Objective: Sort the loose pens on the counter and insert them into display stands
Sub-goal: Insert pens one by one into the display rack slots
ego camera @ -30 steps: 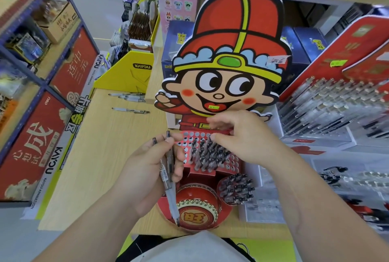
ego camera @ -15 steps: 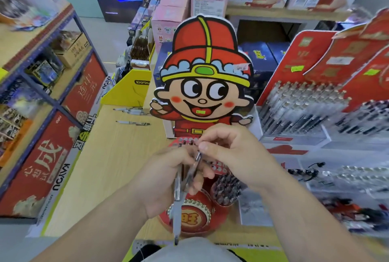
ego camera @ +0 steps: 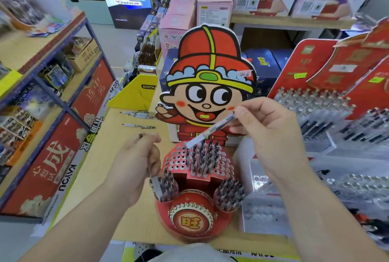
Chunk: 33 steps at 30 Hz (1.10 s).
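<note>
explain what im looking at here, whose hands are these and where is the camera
There is no machine here. These are a person's two bare hands, filmed by one camera worn on the head, looking forward and down. The right hand pinches a pen, its lower end aimed at the holed red display stand, which is already partly filled. The left hand grips a second pen. A few loose pens lie further back on the wooden counter. A cartoon cutout rises behind the stand.

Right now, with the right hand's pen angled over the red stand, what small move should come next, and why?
Probably tip the pen upright and lower it into an empty hole. The right hand pinches it slanted, its lower end just above the red stand, where open holes lie left of the standing pens.
</note>
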Each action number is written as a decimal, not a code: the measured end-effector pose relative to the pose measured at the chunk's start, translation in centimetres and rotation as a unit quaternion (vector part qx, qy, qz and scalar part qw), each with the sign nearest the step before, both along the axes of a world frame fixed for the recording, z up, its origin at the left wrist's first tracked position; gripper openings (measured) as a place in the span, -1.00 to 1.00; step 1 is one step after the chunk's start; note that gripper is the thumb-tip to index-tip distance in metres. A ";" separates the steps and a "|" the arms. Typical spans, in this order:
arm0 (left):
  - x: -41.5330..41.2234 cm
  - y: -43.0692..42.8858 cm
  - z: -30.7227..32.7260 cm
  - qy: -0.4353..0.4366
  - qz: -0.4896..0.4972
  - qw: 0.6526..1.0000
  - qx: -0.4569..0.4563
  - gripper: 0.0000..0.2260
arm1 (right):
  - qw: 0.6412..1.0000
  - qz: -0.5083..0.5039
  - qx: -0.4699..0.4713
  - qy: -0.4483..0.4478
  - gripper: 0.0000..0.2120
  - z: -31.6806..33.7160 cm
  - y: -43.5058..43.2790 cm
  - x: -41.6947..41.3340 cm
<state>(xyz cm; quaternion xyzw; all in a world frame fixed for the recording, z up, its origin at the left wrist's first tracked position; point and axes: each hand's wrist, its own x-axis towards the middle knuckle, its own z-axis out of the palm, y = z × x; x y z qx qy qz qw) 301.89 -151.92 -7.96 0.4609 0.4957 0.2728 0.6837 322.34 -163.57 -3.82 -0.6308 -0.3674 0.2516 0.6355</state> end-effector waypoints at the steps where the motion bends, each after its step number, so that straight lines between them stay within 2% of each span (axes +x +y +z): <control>1: 0.0 0.2 0.0 -0.018 0.010 1.000 -0.009 -0.89 | 1.000 -0.006 0.000 -0.020 -0.89 0.0 0.3 -0.1; 4: 0.0 0.8 -0.2 -0.091 0.017 0.995 -0.030 -0.80 | 0.993 -0.012 -0.030 -0.116 -0.91 -0.4 1.4 -0.5; 6: 0.0 1.2 -0.7 -0.095 0.012 0.995 -0.013 -0.75 | 0.984 -0.010 -0.059 -0.170 -0.89 -1.3 2.1 -1.0; 9: -0.2 1.7 -1.4 -0.044 -0.011 0.997 0.060 -0.72 | 0.974 -0.014 -0.098 -0.203 -0.92 -3.3 3.2 -1.2; 12: -0.5 1.9 -1.7 0.042 -0.068 0.984 0.161 -0.74 | 0.965 -0.013 -0.154 -0.212 -0.94 -4.6 4.1 -1.1; 15: 0.0 2.1 -1.9 0.078 -0.098 0.972 0.200 -0.79 | 0.962 -0.019 -0.180 -0.204 -0.94 -5.3 4.9 -0.7; 21: 0.8 3.1 -3.0 0.056 -0.074 0.982 0.164 -0.81 | 0.958 0.006 -0.206 -0.200 -0.97 -6.1 5.8 -0.7; 24: 1.0 3.2 -3.0 0.018 -0.050 0.991 0.125 -0.82 | 0.956 0.004 -0.205 -0.208 -0.96 -6.2 6.1 -0.6; 30: 1.1 4.4 -2.2 -0.042 -0.047 0.990 0.129 -0.82 | 0.944 0.027 -0.235 -0.230 -0.97 -6.6 6.1 -0.5; 33: 1.3 4.7 -2.1 -0.045 -0.054 0.987 0.142 -0.82 | 0.937 0.066 -0.259 -0.223 -0.96 -6.9 6.1 -0.6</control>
